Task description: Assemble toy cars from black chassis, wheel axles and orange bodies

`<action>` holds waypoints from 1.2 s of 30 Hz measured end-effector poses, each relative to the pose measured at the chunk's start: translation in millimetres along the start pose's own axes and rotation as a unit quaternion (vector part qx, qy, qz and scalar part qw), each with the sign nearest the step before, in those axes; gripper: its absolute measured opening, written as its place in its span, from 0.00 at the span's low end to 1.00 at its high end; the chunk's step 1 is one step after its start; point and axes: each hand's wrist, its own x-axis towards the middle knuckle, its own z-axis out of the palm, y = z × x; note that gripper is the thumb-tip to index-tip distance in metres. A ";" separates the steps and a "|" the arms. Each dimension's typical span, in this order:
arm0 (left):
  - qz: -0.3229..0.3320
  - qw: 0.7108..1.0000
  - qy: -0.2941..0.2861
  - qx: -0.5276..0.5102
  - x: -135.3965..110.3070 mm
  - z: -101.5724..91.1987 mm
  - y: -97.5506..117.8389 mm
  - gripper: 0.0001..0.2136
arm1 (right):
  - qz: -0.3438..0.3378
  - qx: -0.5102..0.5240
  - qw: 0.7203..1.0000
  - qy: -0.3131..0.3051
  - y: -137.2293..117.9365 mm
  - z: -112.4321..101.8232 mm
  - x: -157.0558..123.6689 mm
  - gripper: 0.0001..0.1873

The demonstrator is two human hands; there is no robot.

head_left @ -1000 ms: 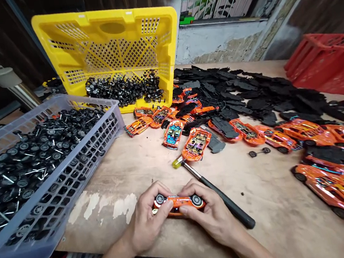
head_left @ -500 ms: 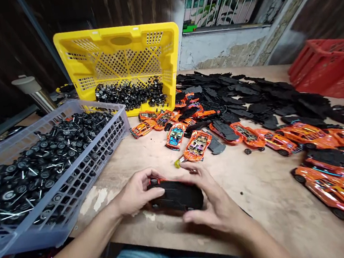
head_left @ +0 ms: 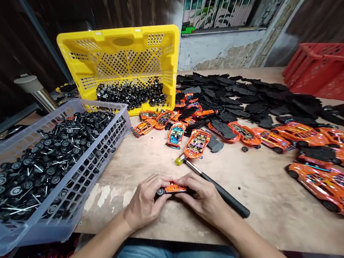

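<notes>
An orange toy car [head_left: 174, 188] is held side-on just above the near part of the table, one black wheel showing at its left end. My left hand [head_left: 146, 202] grips that end, thumb below and fingers over the top. Around the other end my right hand [head_left: 201, 193] is closed in the same way, hiding that part of the car. Beside my right hand lies a hammer [head_left: 221, 188] with a black handle and a yellow head. Beyond the hands are orange car bodies [head_left: 196, 143], some turned insides up.
At left, a clear plastic crate [head_left: 98, 149] holds wheels on axles. A yellow basket [head_left: 124, 53] on its side holds more. Black chassis plates [head_left: 249, 89] are heaped at the back, with a red crate [head_left: 326, 74] behind. Orange cars [head_left: 322, 185] line the right.
The car has been turned from its black underside to its orange side. Both hands have closed in on it, and the hammer beside my right hand now shows in full.
</notes>
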 end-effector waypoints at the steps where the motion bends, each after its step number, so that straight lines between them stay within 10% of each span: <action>1: -0.001 1.000 0.002 -0.003 0.1 -0.5 0.5 0.10 | 0.009 0.007 1.000 -0.007 0.7 -2.0 0.3 0.13; 11: -0.088 0.992 0.051 -0.069 0.5 4.9 -1.4 0.15 | 0.078 0.043 0.995 0.049 7.4 3.2 -6.3 0.11; 16: -0.233 0.926 0.138 -0.264 1.7 19.5 7.4 0.24 | 0.120 0.107 0.981 0.106 9.4 3.5 -12.9 0.14; 21: -0.210 0.962 0.098 -0.143 15.0 16.0 30.7 0.11 | -0.042 -0.123 0.989 0.074 -41.6 -19.8 21.7 0.33; 26: -0.126 0.987 0.097 0.003 28.9 6.7 44.2 0.04 | -0.201 -0.348 0.915 -0.043 -81.2 -20.8 75.5 0.30; 36: -0.137 0.986 0.087 0.041 23.9 7.7 41.2 0.05 | -0.187 -0.325 0.925 -0.066 -63.7 -9.5 77.2 0.26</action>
